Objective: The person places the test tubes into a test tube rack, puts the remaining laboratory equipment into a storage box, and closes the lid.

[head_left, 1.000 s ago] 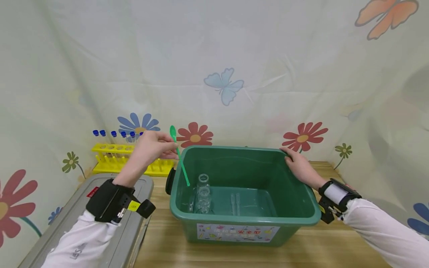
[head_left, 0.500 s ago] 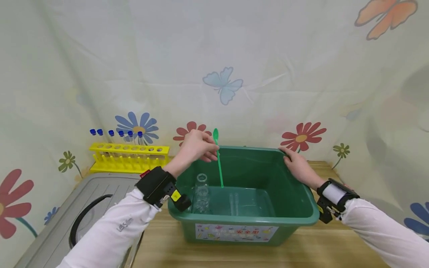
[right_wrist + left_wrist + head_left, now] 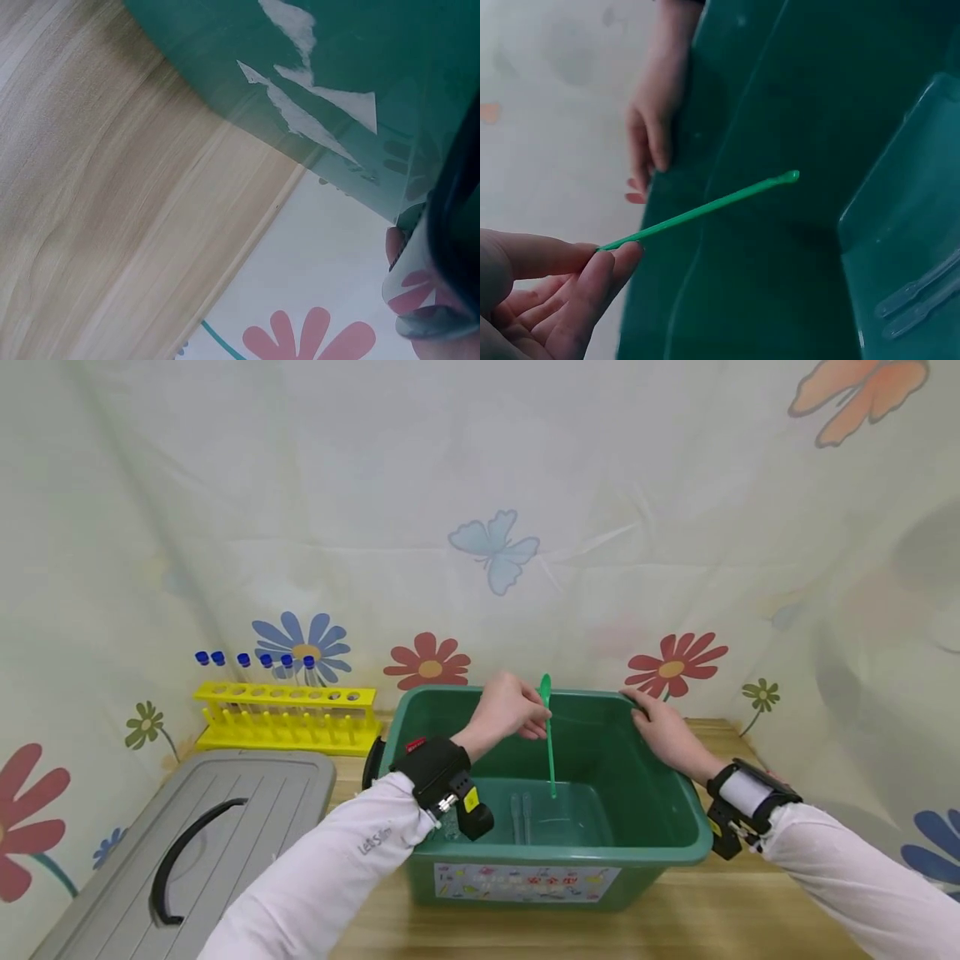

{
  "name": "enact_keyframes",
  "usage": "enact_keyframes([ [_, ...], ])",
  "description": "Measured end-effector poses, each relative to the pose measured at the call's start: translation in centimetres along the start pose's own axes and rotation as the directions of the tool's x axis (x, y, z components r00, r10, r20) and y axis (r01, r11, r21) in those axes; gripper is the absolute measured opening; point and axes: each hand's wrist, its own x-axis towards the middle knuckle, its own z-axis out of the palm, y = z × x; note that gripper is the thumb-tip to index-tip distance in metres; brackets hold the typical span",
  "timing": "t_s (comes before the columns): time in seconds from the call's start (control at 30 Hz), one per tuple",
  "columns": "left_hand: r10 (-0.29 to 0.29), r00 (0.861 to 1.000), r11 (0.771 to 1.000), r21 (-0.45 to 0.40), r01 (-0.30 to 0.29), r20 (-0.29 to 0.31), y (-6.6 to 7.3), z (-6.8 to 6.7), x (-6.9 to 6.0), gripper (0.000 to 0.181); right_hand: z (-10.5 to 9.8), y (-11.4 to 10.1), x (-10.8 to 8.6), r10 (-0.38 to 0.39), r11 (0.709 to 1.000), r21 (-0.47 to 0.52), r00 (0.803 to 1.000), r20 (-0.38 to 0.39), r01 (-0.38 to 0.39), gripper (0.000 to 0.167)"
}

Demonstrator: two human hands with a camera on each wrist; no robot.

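Observation:
My left hand (image 3: 508, 706) pinches a thin green plastic spoon (image 3: 550, 743) between thumb and fingers. The spoon's bowl points up and its long handle hangs down inside the green storage bin (image 3: 442, 852), above the floor. In the left wrist view the handle (image 3: 705, 209) slants across the bin's dark wall, its tip touching nothing. My right hand (image 3: 666, 731) holds the bin's rim at the far right corner, thumb inside and fingers over the edge. Two clear plastic droppers (image 3: 521, 818) lie on the bin's floor. Clear containers (image 3: 450, 825) at the left are mostly hidden by my left wrist.
A yellow test tube rack (image 3: 292, 718) stands back left, with several blue-capped tubes (image 3: 266, 661). In front of it lies a grey lid (image 3: 225, 777) with a black handle (image 3: 183, 852). A flower-printed curtain (image 3: 360, 527) closes off the back and sides.
My left hand has carried the spoon rightward, from the bin's left edge to over its middle, and slightly lower. My wrist now covers the clear containers. The right hand stays on the rim.

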Motion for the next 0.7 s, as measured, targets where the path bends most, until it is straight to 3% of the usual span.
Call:
enact_keyframes([
  [0.2,-0.042,0.999,0.999,-0.034,0.042,-0.007,-1.0,1.8,0.9,0.008,0.0,0.0,-0.1,-0.007,1.0,0.009,1.0,-0.003,0.007,0.041],
  [0.33,-0.066,0.998,0.998,-0.01,0.066,0.002,-1.7,2.6,1.1,0.006,-0.2,0.0,-0.1,-0.011,1.0,0.009,1.0,-0.008,0.011,0.041],
  [0.5,-0.167,0.986,0.986,0.033,0.166,0.024,-3.6,3.6,1.4,0.006,-0.3,-0.1,-0.2,-0.002,1.0,0.001,1.0,-0.012,0.002,0.041],
  [0.7,-0.256,0.967,0.941,0.231,0.249,0.001,-5.6,4.5,1.2,0.005,-0.2,-0.1,-0.3,0.006,1.0,-0.001,1.0,-0.008,-0.006,0.042],
])
